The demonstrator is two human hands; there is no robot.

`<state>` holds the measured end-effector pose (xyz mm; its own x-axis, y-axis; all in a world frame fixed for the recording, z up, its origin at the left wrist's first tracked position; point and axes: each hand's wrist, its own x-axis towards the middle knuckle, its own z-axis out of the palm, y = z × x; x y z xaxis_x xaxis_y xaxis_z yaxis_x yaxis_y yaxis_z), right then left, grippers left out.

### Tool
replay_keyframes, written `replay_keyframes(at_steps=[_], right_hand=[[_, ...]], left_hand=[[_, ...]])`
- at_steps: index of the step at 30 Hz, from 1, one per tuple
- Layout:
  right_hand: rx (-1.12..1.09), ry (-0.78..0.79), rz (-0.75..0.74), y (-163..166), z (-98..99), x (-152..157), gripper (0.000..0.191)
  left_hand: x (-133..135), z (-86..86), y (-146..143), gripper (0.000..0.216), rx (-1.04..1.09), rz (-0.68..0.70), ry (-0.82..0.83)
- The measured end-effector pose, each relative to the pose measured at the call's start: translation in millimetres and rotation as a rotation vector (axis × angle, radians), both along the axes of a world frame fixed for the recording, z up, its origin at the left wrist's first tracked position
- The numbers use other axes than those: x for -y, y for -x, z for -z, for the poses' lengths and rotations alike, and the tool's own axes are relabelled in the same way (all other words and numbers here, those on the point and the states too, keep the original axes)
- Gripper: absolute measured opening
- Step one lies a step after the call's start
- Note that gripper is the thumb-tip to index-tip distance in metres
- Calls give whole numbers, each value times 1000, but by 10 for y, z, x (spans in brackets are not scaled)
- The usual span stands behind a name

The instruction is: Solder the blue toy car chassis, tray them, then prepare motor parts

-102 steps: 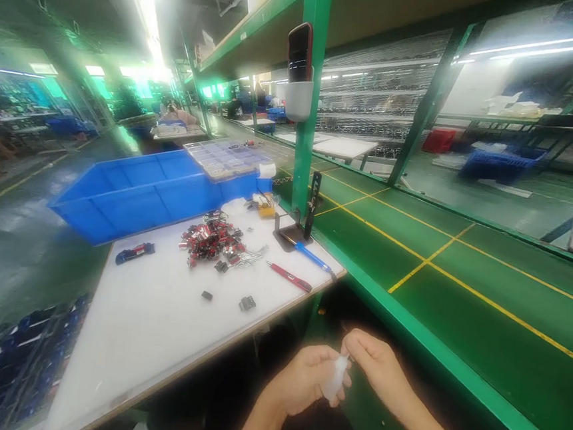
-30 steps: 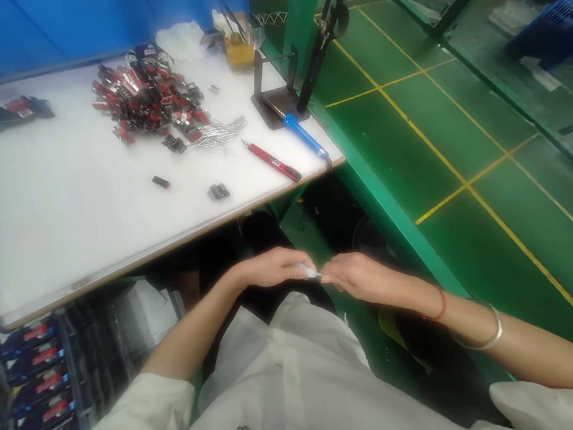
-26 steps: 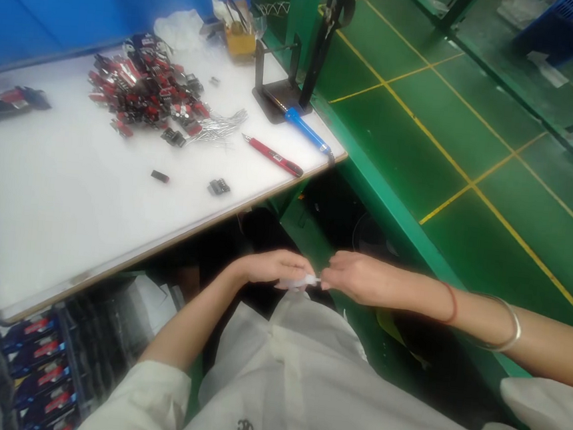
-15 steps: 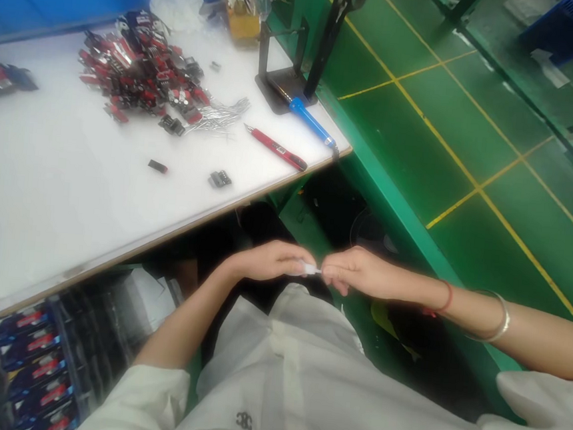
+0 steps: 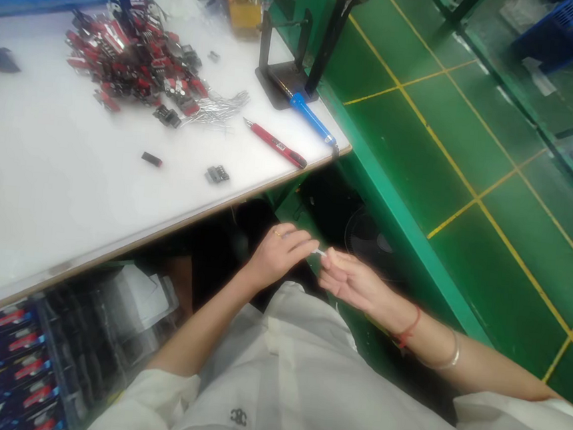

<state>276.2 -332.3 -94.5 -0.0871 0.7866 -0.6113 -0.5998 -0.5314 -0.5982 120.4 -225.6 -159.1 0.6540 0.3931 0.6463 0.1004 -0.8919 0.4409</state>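
Observation:
In front of my shirt, past the bench's front edge, my left hand point(image 5: 283, 253) and my right hand point(image 5: 350, 279) meet with their fingertips close together. A small, thin white piece point(image 5: 319, 252) shows in the gap between them. Each hand pinches one end of it; my fingers hide the rest. On the bench nearby lie a red pen-shaped tool point(image 5: 275, 144) with a pointed metal tip, a small grey part point(image 5: 217, 174) and a short black piece point(image 5: 151, 159).
A pile of red and black parts point(image 5: 134, 54) covers the back of the white bench point(image 5: 58, 188), beside thin metal wires point(image 5: 220, 107). A blue-handled soldering iron point(image 5: 312, 118) rests at a black stand point(image 5: 280, 87). Trays of dark blue parts point(image 5: 27, 369) stand lower left.
Both hands have risen slightly and turned; my right wrist has rolled, showing more of the finger undersides. Less of the white piece shows now. The view has shifted a little.

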Motion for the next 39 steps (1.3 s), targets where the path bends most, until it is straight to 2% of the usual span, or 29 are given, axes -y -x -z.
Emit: replay_keyframes(at_steps=[3,7,12,14,16,18,22,25,27,30,35,39], right_hand=[[-42,-3,79,80,4,15,42],[-17,-25,83,131,14,18,39],[48,-100,109,143,18,-31,42],[152,-122,44,75,-11,-51,46],[376,-153,-119,-46,-69,-70,48],[724,-226,-333,-186,-144,-92,49],[1454,-566,-663,-361,-257,-140,49],[1709,-749,-834,-372,-298,-160,43],[1726,-802,-919,-366,-321,-165,43],[1573,-823,-1007,-387,-356,-183,38],[1174,-655,-1089,-455,-396,-258,37],[886,-434,-998,-456,-388,-275,41]], left_hand=[[53,143,-28,22,102,-110,-115],[99,254,-78,26,147,-149,-73],[156,197,-133,25,188,-219,7],[183,120,-121,23,166,-209,35],[204,24,-93,21,72,-175,97],[210,-84,-62,23,-49,-124,184],[170,-292,-15,27,-230,-17,407],[114,-390,6,26,-330,95,625],[81,-413,16,24,-358,189,750],[54,-404,29,23,-371,289,811],[65,-376,46,23,-383,329,699],[56,-349,61,27,-370,343,504]])
